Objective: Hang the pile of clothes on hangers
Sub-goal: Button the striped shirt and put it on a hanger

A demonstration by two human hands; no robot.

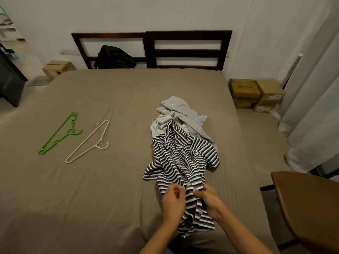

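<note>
Dark cabinet standing off the bed's far left corner, small cardboard box sitting on the floor beside it, near the wall. Bed in a plain tan sheet is filling most of the view.

Green hanger lying flat near the bed's left edge, angled, hook pointing right. White hanger lying just beside it toward the middle, same angle, not touching the green one. Thin wire hanger lying partly under the white hanger's far end, reaching toward the head of the bed. All three hangers are bare and well apart from the clothes.

Black backpack leaning against the dark headboard at the far edge, left of centre.

Pile of clothes sitting right of centre on the bed: grey garment bunched at the far end, striped shirt lying crumpled on top of it and trailing toward the near edge.

Left hand is curling its fingers on the near part of the striped shirt, pinching the fabric's left side. Right hand is gripping a fold of the same shirt just beside it, fingers closed over the cloth. Shirt's lowest end is hanging between the forearms at the near edge.

Two cardboard boxes standing on the floor off the bed's far right corner. Pale curtain hanging along the right side. Brown wooden surface sticking in by the bed's near right corner.
</note>
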